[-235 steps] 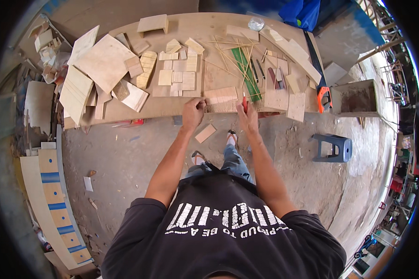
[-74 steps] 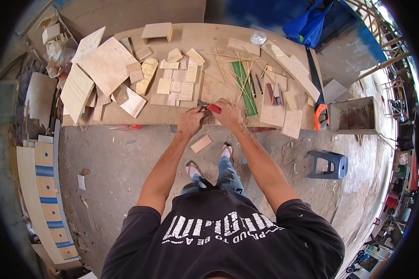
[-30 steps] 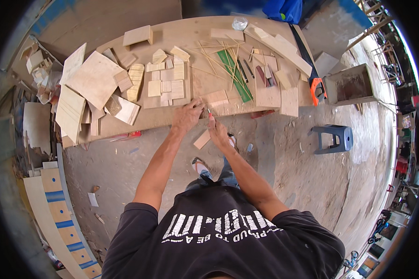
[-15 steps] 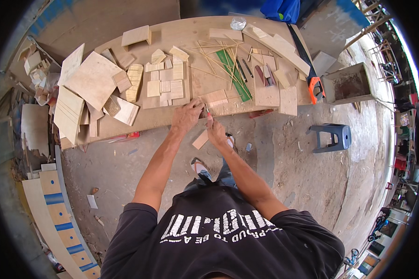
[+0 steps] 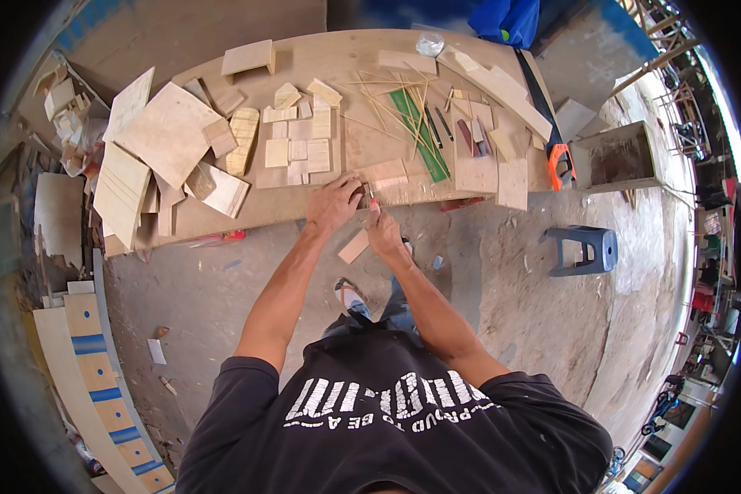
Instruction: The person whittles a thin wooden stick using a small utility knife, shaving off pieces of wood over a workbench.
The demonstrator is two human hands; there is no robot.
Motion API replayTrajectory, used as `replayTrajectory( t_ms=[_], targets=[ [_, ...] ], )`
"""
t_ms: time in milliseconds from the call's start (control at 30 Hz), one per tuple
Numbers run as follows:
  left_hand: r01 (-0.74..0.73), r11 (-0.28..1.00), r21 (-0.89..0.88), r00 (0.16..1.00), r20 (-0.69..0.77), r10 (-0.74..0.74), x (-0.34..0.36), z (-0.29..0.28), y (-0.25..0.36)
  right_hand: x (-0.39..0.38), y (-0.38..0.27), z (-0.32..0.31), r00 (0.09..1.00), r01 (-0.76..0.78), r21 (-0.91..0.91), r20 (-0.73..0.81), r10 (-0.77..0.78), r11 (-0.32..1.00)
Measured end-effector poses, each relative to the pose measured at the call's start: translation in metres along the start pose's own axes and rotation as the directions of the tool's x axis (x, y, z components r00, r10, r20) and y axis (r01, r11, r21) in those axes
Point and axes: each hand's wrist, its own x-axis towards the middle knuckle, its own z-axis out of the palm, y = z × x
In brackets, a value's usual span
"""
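Observation:
A short flat strip of wood (image 5: 384, 173) lies at the front edge of the workbench. My left hand (image 5: 333, 203) is closed over its left end, with bent fingers against it. My right hand (image 5: 384, 235), just below the bench edge, grips a small knife (image 5: 375, 206) by its reddish handle. The knife's thin metal tip points up at the strip, beside my left fingertips. Its exact contact with the wood is too small to make out. Left of the strip, small wooden blocks (image 5: 298, 150) sit grouped on a board.
The wooden workbench (image 5: 288, 204) carries a green ruler (image 5: 417, 136) among thin sticks, and a handsaw (image 5: 560, 167) with an orange handle at the right. Large plywood pieces (image 5: 173, 136) are piled left. A blue-grey stool (image 5: 583, 250) stands on the floor, and a wood offcut (image 5: 354, 246) shows below my hands.
The whole view has shifted slightly. Both hands stay at the strip of wood in nearly the same pose, the knife still in my right hand.

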Motion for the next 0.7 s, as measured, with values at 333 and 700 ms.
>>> replayTrajectory(
  t_ms=[333,700],
  targets=[
    [-0.001,1.0,-0.026,0.998,-0.063,0.0,0.001,0.0,0.004,0.0,-0.001,-0.006,0.999,-0.024,-0.008,0.044,0.024,1.0],
    [0.261,0.965,-0.002,0.965,-0.033,-0.261,0.02,-0.002,0.034,0.001,-0.001,-0.005,0.999,-0.029,0.001,0.042,0.029,1.0]
  ],
)
